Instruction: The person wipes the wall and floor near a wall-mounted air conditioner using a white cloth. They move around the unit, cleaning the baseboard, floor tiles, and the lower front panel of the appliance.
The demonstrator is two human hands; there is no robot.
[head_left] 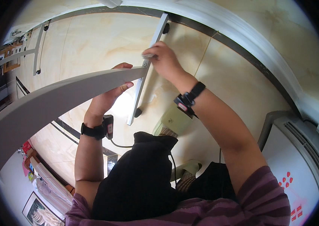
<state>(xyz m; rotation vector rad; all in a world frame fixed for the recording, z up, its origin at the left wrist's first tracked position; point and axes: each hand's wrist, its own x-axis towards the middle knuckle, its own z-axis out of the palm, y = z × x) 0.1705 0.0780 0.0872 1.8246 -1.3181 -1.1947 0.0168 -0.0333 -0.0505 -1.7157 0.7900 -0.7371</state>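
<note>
My left hand (105, 99) grips a long, flat, light grey post (72, 86) near its lower end, with fingertips on one side and the thumb on the other. This end of the post meets a narrow metal foot bar (139, 93) at a joint with visible screws (144, 64). Black casters (166, 28) sit by both ends of the bar. My right hand (165, 58) is at the bar just beyond the joint, pinching a small, crumpled whitish cloth or wipe (149, 56). Slight blur hides whether the cloth touches the metal.
A second foot bar (37, 53) on casters stands to the left. Dark skirting (136, 10) edges the tiled floor (100, 36) at the wall. A white appliance with a vent grille (292, 155) stands at my right. My feet wear pale green slippers (173, 121). A cable (120, 145) runs from my left wrist device.
</note>
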